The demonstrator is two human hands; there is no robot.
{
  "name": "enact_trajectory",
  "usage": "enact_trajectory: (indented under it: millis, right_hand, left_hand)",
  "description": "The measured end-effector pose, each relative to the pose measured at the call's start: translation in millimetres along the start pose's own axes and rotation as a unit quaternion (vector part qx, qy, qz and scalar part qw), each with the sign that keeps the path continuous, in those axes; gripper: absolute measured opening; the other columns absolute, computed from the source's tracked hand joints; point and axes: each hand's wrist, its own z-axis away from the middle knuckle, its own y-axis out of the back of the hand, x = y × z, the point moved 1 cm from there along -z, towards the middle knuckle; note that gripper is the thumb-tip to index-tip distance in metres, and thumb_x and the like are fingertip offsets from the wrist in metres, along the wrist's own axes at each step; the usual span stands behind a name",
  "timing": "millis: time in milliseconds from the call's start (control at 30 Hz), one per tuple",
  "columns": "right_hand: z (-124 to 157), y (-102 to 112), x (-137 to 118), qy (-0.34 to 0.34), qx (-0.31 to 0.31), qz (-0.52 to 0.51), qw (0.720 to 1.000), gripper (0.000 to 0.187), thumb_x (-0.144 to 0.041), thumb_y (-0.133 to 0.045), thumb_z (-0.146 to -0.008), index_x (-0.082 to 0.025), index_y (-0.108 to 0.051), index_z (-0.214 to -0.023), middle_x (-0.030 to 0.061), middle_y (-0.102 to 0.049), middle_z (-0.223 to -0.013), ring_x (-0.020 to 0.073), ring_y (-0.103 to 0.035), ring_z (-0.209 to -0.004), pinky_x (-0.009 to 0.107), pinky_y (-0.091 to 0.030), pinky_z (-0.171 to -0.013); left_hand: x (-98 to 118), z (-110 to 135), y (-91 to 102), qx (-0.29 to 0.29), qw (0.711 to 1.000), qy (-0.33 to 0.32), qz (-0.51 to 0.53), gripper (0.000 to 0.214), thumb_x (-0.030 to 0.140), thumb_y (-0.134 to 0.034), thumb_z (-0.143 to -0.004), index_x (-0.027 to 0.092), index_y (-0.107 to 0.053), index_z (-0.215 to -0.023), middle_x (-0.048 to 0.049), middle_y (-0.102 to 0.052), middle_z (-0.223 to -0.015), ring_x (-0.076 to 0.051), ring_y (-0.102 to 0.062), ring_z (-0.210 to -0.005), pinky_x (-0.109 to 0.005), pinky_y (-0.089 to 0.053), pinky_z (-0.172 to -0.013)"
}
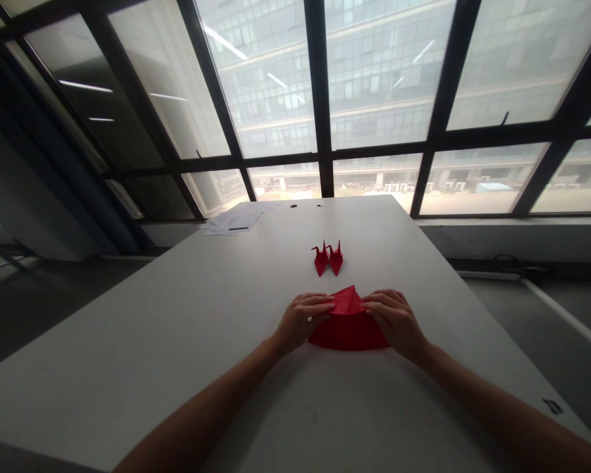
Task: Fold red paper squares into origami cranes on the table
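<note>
A sheet of red paper (347, 322), partly folded, lies on the white table (177, 328) in front of me. My left hand (303, 318) grips its left side with curled fingers pressed on a raised fold. My right hand (394, 318) holds the right side the same way. The two sets of fingertips nearly meet over the paper's peak. Beyond it stand two finished red paper cranes (328, 257), side by side and touching.
A stack of white papers (236, 220) lies at the table's far left corner, with two small dark spots (305, 206) near the far edge. Large windows with black frames (320, 98) rise behind the table. The floor drops away on both sides.
</note>
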Motion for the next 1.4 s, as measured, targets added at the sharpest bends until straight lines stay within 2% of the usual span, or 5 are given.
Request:
enact_trajectory:
  millis: [567,733,867,1067,1400]
  right_hand:
    - [0,-5,-6,-0.002,-0.044,-0.025,0.999,0.018,-0.023,-0.053,-0.099,-0.028,-0.071,-0.099,0.0027,-0.073,-0.099,0.0225,-0.062,-0.098,0.044,-0.044,-0.092]
    - [1,-6,-5,-0.091,0.033,-0.044,0.994,0.033,-0.032,-0.054,-0.097,-0.029,-0.058,-0.13,0.0086,-0.064,-0.124,0.0266,-0.056,-0.114,0.049,-0.045,-0.098]
    - [0,-5,-1,-0.246,0.132,-0.145,0.949,0.049,-0.047,-0.052,-0.095,-0.027,-0.046,-0.139,0.0126,-0.056,-0.135,0.0287,-0.057,-0.117,0.049,-0.052,-0.093]
    - [8,-8,-15,-0.48,0.146,-0.335,0.797,0.048,-0.056,-0.056,-0.091,-0.02,-0.056,-0.121,0.0155,-0.068,-0.114,0.0295,-0.068,-0.099,0.045,-0.061,-0.076]
    - [4,-26,-48,-0.443,0.068,-0.439,0.779,0.035,-0.038,-0.08,-0.073,-0.016,-0.072,-0.099,0.0108,-0.074,-0.099,0.0302,-0.068,-0.094,0.044,-0.057,-0.079]
  left_hand:
    - [14,-1,2.7,-0.05,0.997,-0.013,0.054,0.015,0.026,-0.064,-0.094,0.025,-0.078,-0.099,-0.007,-0.075,-0.103,-0.019,-0.068,-0.094,-0.035,-0.052,-0.09]
    - [17,-2,3.6,0.019,0.997,0.023,0.076,0.013,0.024,-0.066,-0.092,0.022,-0.078,-0.096,-0.0074,-0.074,-0.095,-0.018,-0.068,-0.087,-0.031,-0.055,-0.081]
    - [15,-3,6.4,0.083,0.994,0.054,0.053,0.014,0.025,-0.065,-0.093,0.022,-0.078,-0.097,-0.0079,-0.073,-0.095,-0.018,-0.068,-0.085,-0.03,-0.057,-0.075]
    - [15,-3,7.0,0.126,0.987,0.09,0.049,0.017,0.029,-0.064,-0.093,0.021,-0.078,-0.098,-0.0092,-0.074,-0.095,-0.02,-0.068,-0.084,-0.031,-0.058,-0.071]
    - [35,-9,4.2,0.146,0.966,0.172,0.127,0.02,0.032,-0.066,-0.091,0.018,-0.08,-0.087,-0.0084,-0.075,-0.092,-0.019,-0.069,-0.079,-0.027,-0.055,-0.067]
